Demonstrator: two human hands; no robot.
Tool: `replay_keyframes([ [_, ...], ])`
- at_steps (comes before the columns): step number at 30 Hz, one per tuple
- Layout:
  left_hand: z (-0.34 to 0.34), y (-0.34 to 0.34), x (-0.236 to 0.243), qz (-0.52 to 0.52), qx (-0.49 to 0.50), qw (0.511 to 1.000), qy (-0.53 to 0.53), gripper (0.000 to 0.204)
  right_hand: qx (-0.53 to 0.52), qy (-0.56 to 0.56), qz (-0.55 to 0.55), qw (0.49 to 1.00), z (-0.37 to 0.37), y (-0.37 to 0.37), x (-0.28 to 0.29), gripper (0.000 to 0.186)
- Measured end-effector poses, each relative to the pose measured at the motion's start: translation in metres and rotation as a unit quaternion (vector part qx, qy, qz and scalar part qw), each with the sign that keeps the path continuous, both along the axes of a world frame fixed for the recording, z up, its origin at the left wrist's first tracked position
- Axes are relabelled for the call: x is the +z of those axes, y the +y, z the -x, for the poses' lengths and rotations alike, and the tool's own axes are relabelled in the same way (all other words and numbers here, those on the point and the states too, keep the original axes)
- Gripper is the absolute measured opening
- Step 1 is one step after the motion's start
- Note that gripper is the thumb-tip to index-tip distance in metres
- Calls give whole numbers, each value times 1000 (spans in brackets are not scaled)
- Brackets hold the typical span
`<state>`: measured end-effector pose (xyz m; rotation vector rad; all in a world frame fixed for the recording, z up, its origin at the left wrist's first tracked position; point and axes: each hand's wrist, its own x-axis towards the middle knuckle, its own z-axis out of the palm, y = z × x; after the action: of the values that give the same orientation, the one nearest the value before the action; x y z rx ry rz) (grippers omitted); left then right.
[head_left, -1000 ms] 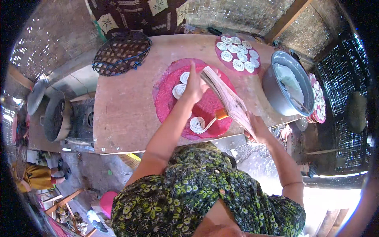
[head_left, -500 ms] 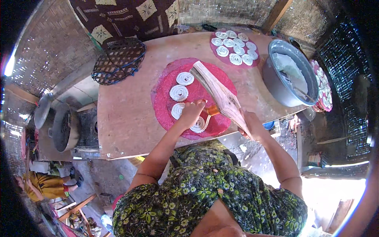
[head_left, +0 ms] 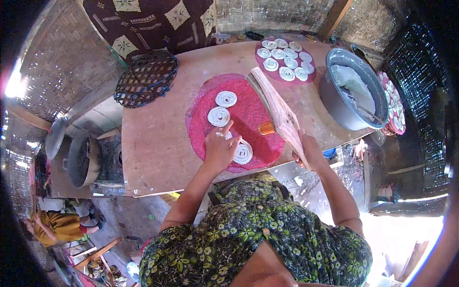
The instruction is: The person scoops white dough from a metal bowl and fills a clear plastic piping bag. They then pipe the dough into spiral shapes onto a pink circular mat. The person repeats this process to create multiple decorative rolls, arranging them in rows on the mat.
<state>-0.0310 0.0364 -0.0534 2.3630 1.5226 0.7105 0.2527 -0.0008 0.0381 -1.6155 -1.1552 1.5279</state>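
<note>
My right hand (head_left: 308, 153) is closed around the narrow end of a long wooden press (head_left: 279, 112), which slants over a round pink mat (head_left: 248, 103). An orange cylinder (head_left: 266, 127) juts from the press's left side. No strand shows below it. Left of the cylinder, my left hand (head_left: 220, 147) is over the mat, index finger and thumb apart, seemingly holding nothing. White dough coils form a column there: a top coil (head_left: 226, 99), a second coil (head_left: 219, 116), one mostly covered by my left hand, and a near coil (head_left: 243, 153) beside my thumb.
A second pink mat (head_left: 263, 62) with several coils lies at the back. To the right stands a grey basin (head_left: 330, 95) of white dough, with more loaded mats (head_left: 396, 112) beyond it. An open-weave basket (head_left: 143, 79) rests at the table's (head_left: 153, 143) far left corner. Someone in yellow (head_left: 67, 227) is at lower left.
My left hand has come away from the orange cylinder, moving left, and its fingers have spread. The press has shifted right. The strand that hung to the near coil no longer shows.
</note>
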Motion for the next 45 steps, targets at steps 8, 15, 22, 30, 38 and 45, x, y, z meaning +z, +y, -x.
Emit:
replay_keyframes([
  [8,9,-35,-2,-61,-11,995,75,42,3,33,2,999,4,-8,-9,61],
  [15,4,-39,-8,-59,-3,995,83,43,6,35,-1,999,5,-12,-15,61],
  [22,4,-21,-18,-88,-4,994,66,27,-4,32,-11,999,7,-18,-12,62],
  [30,-1,-6,-12,-92,6,995,47,16,-20,51,-12,998,2,-28,-10,60],
  [38,-16,-8,108,18,-110,965,-238,46,66,28,-28,997,2,-46,17,55],
  [45,-34,-39,103,429,-252,836,-231,35,276,-362,-245,856,10,-54,97,46],
])
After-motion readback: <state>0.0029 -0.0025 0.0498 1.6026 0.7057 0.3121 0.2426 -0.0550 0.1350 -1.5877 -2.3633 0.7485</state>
